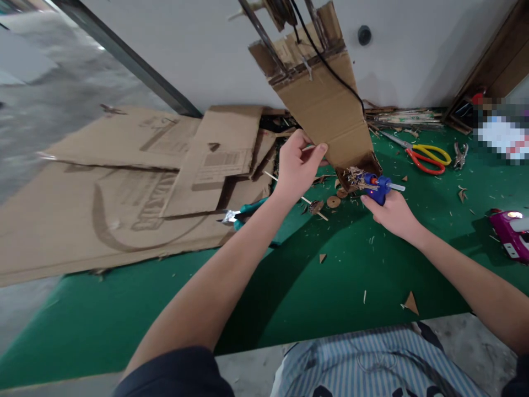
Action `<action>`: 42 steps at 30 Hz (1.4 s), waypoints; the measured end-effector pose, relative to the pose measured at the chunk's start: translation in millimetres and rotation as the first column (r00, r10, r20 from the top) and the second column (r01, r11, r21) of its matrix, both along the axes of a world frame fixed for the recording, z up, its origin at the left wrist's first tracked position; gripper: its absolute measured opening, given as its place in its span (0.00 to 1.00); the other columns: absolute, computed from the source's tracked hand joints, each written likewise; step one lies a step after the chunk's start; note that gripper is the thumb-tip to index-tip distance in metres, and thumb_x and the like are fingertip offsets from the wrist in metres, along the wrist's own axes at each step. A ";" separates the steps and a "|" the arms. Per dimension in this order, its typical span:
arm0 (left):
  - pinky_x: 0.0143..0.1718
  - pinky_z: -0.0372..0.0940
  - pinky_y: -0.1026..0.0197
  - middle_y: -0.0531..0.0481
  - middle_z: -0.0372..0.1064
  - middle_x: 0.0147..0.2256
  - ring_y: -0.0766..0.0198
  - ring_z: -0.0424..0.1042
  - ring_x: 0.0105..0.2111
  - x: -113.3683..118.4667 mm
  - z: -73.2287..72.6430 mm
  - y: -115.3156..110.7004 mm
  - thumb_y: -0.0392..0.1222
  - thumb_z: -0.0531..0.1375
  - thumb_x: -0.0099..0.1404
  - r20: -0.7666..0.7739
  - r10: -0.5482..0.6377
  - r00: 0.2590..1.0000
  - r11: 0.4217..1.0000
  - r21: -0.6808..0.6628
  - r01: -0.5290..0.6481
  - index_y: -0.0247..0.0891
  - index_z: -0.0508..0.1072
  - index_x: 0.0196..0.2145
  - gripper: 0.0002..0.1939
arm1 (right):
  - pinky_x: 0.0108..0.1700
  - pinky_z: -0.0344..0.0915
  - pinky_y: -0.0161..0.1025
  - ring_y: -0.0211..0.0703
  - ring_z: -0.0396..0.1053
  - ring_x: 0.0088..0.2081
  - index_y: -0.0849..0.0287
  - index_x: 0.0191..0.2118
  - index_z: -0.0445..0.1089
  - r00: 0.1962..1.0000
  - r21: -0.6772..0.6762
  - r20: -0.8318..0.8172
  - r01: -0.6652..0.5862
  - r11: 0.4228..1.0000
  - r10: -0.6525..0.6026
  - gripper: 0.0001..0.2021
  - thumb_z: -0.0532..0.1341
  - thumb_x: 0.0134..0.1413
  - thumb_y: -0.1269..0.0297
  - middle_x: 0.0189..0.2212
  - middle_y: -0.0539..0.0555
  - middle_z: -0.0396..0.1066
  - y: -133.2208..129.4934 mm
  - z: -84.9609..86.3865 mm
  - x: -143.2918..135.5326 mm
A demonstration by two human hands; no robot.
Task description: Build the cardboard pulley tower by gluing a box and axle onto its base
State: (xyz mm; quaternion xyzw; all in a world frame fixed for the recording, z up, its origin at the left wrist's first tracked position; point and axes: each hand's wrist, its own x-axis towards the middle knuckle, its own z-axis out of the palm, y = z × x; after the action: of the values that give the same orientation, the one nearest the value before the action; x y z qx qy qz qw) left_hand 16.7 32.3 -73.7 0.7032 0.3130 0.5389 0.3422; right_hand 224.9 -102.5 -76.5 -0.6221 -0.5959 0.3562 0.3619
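Observation:
My right hand (392, 215) is wrapped around a blue hot glue gun (377, 194) with a pale glue stick out of its back end. Its nozzle points at the base of a tall cardboard structure (330, 110), where wood scraps (356, 177) lie bunched. My left hand (301, 168) pinches the structure's left edge between thumb and fingers. Below that hand lie small cardboard discs (333, 202) and a thin wooden stick (306, 199) with a disc on it. A black cord (330, 69) runs down along the structure.
Flattened cardboard sheets (136, 193) cover the left of the green table (330, 309). Teal-handled pliers (243, 214) lie at their edge. Scissors (425, 154), a small metal tool (460, 155) and a purple device (510, 234) with a lit lamp sit at right. A white wall (397, 66) stands behind.

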 end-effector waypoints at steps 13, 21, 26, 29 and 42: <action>0.37 0.81 0.56 0.48 0.74 0.39 0.58 0.80 0.39 3.4 1.6 -4.0 0.67 0.65 0.64 0.003 0.004 1.000 1.000 -0.015 -0.004 0.42 0.69 0.41 0.25 | 0.29 0.63 0.41 0.41 0.67 0.24 0.53 0.33 0.64 1.000 0.006 -0.006 -0.001 1.000 0.001 0.15 0.60 0.59 0.47 0.22 0.47 0.65 -0.9 -1.1 -0.8; 0.35 0.80 0.55 0.47 0.74 0.40 0.57 0.80 0.39 4.1 -3.2 -3.7 0.67 0.64 0.64 -0.020 -0.013 1.000 1.000 -0.023 0.012 0.41 0.69 0.42 0.25 | 0.31 0.64 0.41 0.42 0.68 0.25 0.55 0.35 0.67 1.000 0.039 0.008 0.005 0.999 -0.005 0.14 0.60 0.59 0.48 0.22 0.48 0.68 -1.9 2.3 -2.6; 0.40 0.81 0.53 0.46 0.74 0.40 0.57 0.80 0.41 5.1 -2.5 -5.8 0.63 0.64 0.66 -0.048 -0.012 0.999 1.000 -0.010 0.011 0.40 0.70 0.43 0.23 | 0.34 0.65 0.41 0.44 0.69 0.28 0.55 0.34 0.68 1.000 0.091 -0.011 -0.003 0.996 0.004 0.15 0.59 0.59 0.48 0.23 0.50 0.67 -2.5 6.4 -4.0; 0.41 0.81 0.54 0.47 0.74 0.40 0.58 0.79 0.41 4.7 -2.7 -5.7 0.61 0.63 0.67 -0.067 -0.003 0.998 1.000 0.000 0.003 0.40 0.70 0.43 0.21 | 0.34 0.64 0.41 0.43 0.69 0.28 0.55 0.33 0.67 1.000 0.087 -0.003 0.002 0.996 -0.001 0.15 0.59 0.58 0.48 0.22 0.50 0.67 -2.6 7.4 -4.2; 0.43 0.81 0.49 0.46 0.73 0.42 0.54 0.81 0.44 -0.5 -1.5 0.3 0.65 0.63 0.66 -0.053 0.024 0.998 1.000 0.000 -0.025 0.41 0.69 0.44 0.25 | 0.32 0.62 0.41 0.40 0.66 0.25 0.55 0.35 0.66 0.999 0.068 0.046 -0.016 0.998 0.013 0.14 0.59 0.59 0.49 0.24 0.49 0.69 -0.3 -2.0 0.3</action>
State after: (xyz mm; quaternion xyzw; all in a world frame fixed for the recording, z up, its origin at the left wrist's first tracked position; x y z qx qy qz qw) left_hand 16.2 32.6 -75.2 0.7132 0.3309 0.5240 0.3274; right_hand 225.2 -102.8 -78.5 -0.6128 -0.6204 0.3242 0.3667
